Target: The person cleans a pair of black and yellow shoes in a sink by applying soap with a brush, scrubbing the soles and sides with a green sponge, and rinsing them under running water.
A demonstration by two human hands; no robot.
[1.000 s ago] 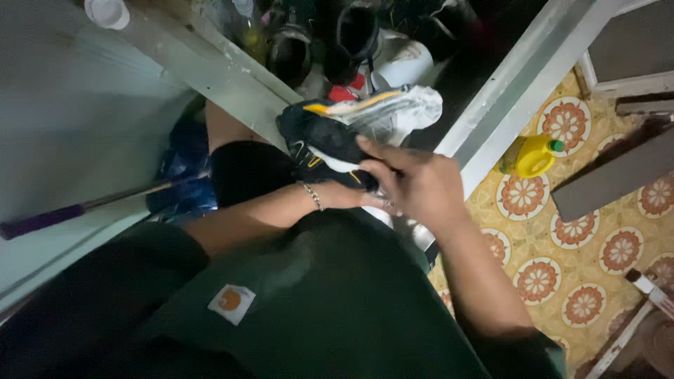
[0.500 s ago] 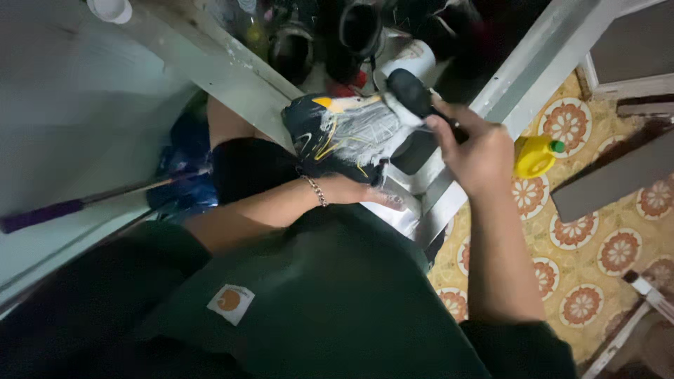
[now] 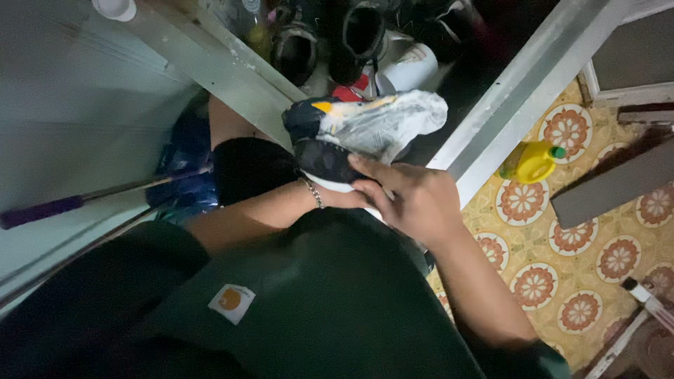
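While fingers curl, the right hand (image 3: 414, 200) grips the sneaker (image 3: 351, 137).

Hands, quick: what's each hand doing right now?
Left hand: mostly hidden under the dark sneaker, seems to hold it from below.
Right hand: fingers curled on the sneaker's side, gripping it; no brush in it.

The shoe (image 3: 351, 133) I hold is dark matt cloth with yellow trim, its upper smeared in white wet foam; the sole looks like smooth white rubber. My bracelet (image 3: 313, 193) is shiny metal chain. My shirt (image 3: 330, 302) is matt green cloth with a stitched patch. The bottle (image 3: 528, 161) is glossy yellow plastic, the floor (image 3: 562, 253) smooth patterned tile, the frame (image 3: 519, 98) dull painted metal
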